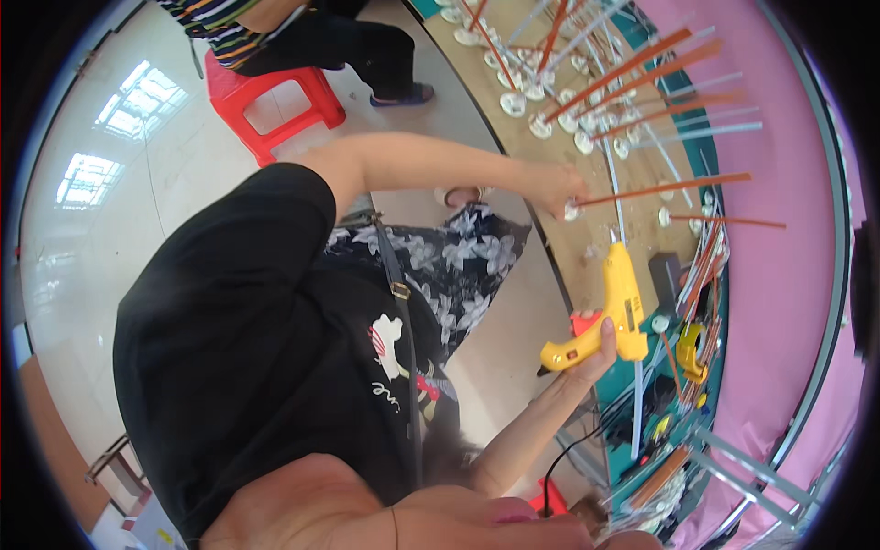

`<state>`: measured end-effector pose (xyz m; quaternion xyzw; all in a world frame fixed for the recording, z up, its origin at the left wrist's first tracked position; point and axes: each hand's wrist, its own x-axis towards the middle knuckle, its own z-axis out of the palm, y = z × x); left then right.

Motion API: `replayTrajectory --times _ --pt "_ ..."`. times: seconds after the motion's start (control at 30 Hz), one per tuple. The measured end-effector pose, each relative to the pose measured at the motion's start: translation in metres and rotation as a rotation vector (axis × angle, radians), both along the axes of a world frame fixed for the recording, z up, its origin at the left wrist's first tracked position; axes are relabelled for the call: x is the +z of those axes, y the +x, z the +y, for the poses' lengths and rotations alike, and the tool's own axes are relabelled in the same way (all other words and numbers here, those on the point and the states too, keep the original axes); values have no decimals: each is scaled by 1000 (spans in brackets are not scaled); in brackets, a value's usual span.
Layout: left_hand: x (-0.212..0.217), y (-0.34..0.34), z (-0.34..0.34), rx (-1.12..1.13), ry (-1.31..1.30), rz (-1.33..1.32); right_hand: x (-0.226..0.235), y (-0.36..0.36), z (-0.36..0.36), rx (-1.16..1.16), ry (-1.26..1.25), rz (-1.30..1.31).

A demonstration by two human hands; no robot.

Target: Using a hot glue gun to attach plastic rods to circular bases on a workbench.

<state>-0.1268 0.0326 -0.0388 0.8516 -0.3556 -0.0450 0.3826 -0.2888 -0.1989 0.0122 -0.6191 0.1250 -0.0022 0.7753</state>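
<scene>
My left hand [555, 188] reaches over the tan tabletop, its fingers closed at a small white round base [573, 211]. A thin reddish-brown stick [674, 188] rises from that base. In my right hand [596, 357] is a yellow glue gun [621, 293] with a red trigger, its nozzle a little way from the base. A long translucent glue stick [637, 412] sticks out of the gun's back, and a black cord [550, 477] hangs below. The contact between my left fingertips and the base is too small to make out clearly.
Many white-based brown and clear sticks [605, 101] crowd the table's far left. Loose sticks [706, 261], a yellow tape dispenser [692, 353] and a dark block [665, 275] lie beyond the gun. A metal frame [742, 477] stands right. Another person sits on a red stool [266, 101].
</scene>
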Motion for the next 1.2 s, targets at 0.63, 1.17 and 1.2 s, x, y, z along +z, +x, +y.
replayTrajectory --times 0.63,1.17,1.2 --pt "19 12 23 367 18 -86 -9 2 -4 18 166 37" --pt "11 14 16 593 -24 -109 -17 2 -8 22 182 39" --pt "12 14 17 590 -29 -119 -17 3 -8 26 182 38"
